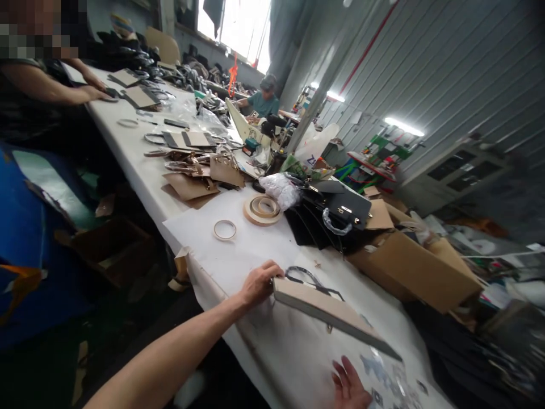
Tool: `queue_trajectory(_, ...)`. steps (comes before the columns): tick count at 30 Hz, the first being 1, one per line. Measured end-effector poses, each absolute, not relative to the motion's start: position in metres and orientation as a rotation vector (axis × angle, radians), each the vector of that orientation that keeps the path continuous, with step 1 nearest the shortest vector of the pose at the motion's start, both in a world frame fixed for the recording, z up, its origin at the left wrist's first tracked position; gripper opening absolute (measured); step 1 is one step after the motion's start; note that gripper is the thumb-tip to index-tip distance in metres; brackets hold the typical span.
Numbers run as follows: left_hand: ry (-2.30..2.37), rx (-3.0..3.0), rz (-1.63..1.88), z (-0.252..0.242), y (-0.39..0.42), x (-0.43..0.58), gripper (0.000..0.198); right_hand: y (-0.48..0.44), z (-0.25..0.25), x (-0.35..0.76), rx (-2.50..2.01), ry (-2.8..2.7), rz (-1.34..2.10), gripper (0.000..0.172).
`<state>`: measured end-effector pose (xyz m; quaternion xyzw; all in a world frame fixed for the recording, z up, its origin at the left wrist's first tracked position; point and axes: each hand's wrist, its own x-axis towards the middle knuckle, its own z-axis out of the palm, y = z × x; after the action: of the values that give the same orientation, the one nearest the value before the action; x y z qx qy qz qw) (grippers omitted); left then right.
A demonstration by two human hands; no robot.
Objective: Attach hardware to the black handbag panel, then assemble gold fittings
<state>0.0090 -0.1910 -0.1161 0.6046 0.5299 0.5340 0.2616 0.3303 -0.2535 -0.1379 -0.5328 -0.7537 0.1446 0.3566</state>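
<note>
— Where's the beige bag (327, 309) from here?

— On the white table (238, 255), just on the near side of the cardboard box (409, 267), lying long and flat with its dark handle (303, 276) toward the box.

— And the hands?

— The left hand (258, 284) is clamped on the bag's end, the one farthest from the box's far corner, thumb on top and fingers curled round the edge. The right hand (349, 386) is lower down, well clear of the box, fingers spread and gripping nothing, just above some clear film scraps.

— How would it handle, do you think?

— Stiff and light, I'd say; it keeps its line like a board. The faces look smooth, so probably a bit slippery. I'd take it by the end edges or the handle, not the flat sides.

— Anything else near the box?

— A black bag (336, 213) touching its far side, and tape rolls (263, 209) beyond that.
</note>
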Motion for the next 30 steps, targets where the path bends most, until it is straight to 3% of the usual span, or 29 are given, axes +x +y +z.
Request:
queue_trajectory(5, 1.458, 1.136, 1.658, -0.124, -0.201, 0.01, 0.038, -0.261, -0.16, 0.307, -1.475, -1.365, 0.442, 0.071)
queue_trajectory(10, 1.162, 0.786, 1.687, -0.127, -0.207, 0.007, 0.052, -0.264, -0.155, 0.3, -1.603, -1.343, 0.629, 0.066)
queue_trajectory(14, 1.121, 0.842, 1.613, -0.124, -0.207, 0.006, 0.059, -0.268, -0.147, 0.293, -1.697, -1.437, 0.639, 0.065)
queue_trajectory(30, 1.364, 1.055, 1.565, -0.118, -0.206, 0.001, 0.053, -0.267, -0.146, 0.286, -1.657, -1.502, 0.614, 0.061)
